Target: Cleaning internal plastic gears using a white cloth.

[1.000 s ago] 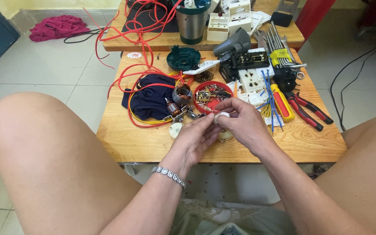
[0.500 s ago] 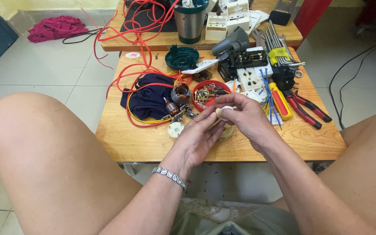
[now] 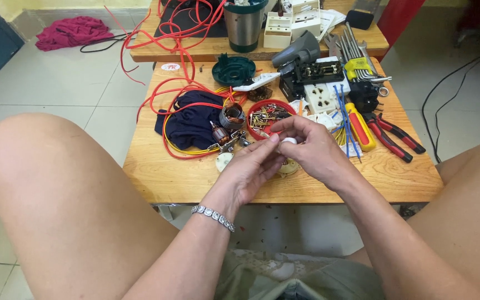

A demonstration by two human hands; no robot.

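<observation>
My left hand [image 3: 251, 172] and my right hand [image 3: 309, 150] meet over the near part of a low wooden table [image 3: 162, 178]. Together they pinch a small white part [image 3: 289, 141] between the fingertips. A pale round plastic piece [image 3: 289, 168] lies on the table just under the hands, and a small white disc [image 3: 223, 161] lies left of my left hand. Just beyond my fingers stands a red round dish [image 3: 262, 118] full of small metal parts. A motor armature with copper windings [image 3: 226, 130] lies left of the dish.
Red wire [image 3: 168, 91] loops over a dark blue cloth [image 3: 193, 122]. Screwdriver [image 3: 359, 126], red pliers [image 3: 393, 136], white socket [image 3: 324, 99], hex keys [image 3: 356, 61] and a green lid [image 3: 233, 69] crowd the far right. A metal cup [image 3: 244, 25] stands on a second table. My bare knees flank the table.
Both hands stay together on the small white part; the fingers have shifted slightly around it. The view has tipped a little.
</observation>
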